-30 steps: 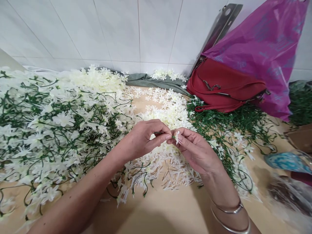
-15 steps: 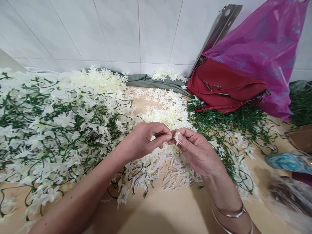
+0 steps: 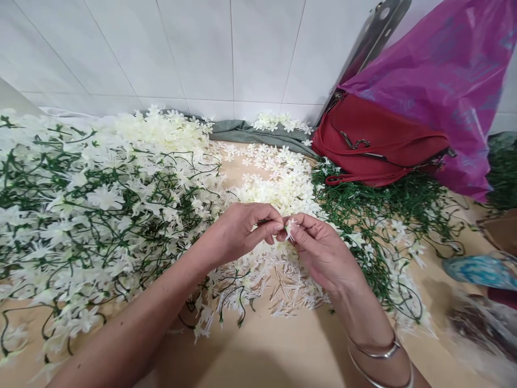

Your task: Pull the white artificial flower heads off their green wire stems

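Over the middle of the table, my left hand point(image 3: 246, 229) and my right hand point(image 3: 323, 248) meet at the fingertips. My right thumb and fingers pinch a small white artificial flower point(image 3: 290, 230). The left fingers are closed at its base; its stem is mostly hidden between them. Behind and under the hands lie loose white petal blossoms point(image 3: 278, 191). Thin white stamens point(image 3: 288, 296) are scattered nearer to me. Green plastic stems point(image 3: 363, 199) are heaped on the right. A large pile of white flowers on green stems point(image 3: 105, 198) covers the left.
A red handbag point(image 3: 375, 134) and a purple plastic bag point(image 3: 448, 81) stand at the back right, by a metal bar point(image 3: 379, 35). A grey-green cloth point(image 3: 242, 132) runs along the tiled wall point(image 3: 194, 48). At the right are a blue patterned item point(image 3: 480, 269) and clear plastic point(image 3: 488, 328).
The flower has shifted slightly left and turned in my right fingers, drawing closer to the left fingertips. Both hands otherwise stay in place; the view has shifted a little.
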Tool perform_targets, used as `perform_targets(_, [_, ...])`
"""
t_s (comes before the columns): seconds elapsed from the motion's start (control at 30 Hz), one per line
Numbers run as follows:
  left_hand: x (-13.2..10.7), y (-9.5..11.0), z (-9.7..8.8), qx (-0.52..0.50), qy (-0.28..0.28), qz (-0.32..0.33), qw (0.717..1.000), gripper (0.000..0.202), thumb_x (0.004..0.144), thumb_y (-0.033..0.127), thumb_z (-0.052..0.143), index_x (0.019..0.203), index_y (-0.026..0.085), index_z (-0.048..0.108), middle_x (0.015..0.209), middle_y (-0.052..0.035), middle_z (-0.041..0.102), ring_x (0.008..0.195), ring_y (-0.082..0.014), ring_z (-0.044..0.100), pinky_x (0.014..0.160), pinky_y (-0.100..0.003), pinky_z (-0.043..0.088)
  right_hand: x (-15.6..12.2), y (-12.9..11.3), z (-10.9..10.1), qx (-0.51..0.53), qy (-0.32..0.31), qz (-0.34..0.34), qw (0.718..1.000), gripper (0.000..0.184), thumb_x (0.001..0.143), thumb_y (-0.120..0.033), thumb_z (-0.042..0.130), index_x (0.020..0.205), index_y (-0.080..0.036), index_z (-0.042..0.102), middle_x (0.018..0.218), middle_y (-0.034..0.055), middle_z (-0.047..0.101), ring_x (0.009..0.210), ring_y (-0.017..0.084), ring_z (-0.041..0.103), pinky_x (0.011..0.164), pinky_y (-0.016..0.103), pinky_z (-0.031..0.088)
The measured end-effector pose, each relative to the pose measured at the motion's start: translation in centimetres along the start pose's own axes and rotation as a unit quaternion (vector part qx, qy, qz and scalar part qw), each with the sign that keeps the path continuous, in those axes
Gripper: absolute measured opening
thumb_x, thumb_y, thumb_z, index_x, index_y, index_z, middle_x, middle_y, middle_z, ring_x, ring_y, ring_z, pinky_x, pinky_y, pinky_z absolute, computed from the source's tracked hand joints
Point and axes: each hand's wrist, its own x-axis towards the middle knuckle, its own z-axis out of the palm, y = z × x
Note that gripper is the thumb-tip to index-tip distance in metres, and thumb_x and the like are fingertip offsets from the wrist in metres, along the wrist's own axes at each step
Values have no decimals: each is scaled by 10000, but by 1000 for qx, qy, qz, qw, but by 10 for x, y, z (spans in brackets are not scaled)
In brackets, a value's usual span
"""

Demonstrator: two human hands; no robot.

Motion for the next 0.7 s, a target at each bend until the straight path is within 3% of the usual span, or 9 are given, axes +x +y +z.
perform_targets(0.47, [1,-7,8,-3,18,-10,1000,148,993,192,602,893,160,707,780,17,771,733,-96,734,731,-204,513,7,6,-1,26,13,21,999,349,648,-430,952,735,-205,699,696,-21,670,701,117,583,739,243,475])
perform_targets(0.7, [1,-7,15,-83,27,-32,996,117,981,220,633,928,169,725,848,1,785,792,-102,739,758,-205,534,10,2,-7,49,15,40,998,318,633,-384,967,719,-223,706,679,-38,650,655,92,587,695,210,505])
